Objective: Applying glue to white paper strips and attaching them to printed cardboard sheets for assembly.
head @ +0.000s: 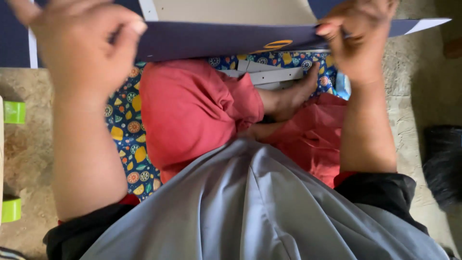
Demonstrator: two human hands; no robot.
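Observation:
A large dark blue cardboard sheet [226,38] with a pale brown inner side spans the top of the view. My left hand [82,43] grips its left part, fingers curled over the edge. My right hand [353,36] pinches its right part, thumb on the blue face. I sit cross-legged in red trousers [192,110] and a grey top, with a bare foot [293,96] under the sheet. Flat white card pieces [274,74] lie beneath the sheet by the foot.
A blue mat [127,135] with a fruit pattern lies under my legs on a rough beige floor [29,144]. Bright green pieces [13,111] sit at the left edge. A black bag [442,163] rests at the right.

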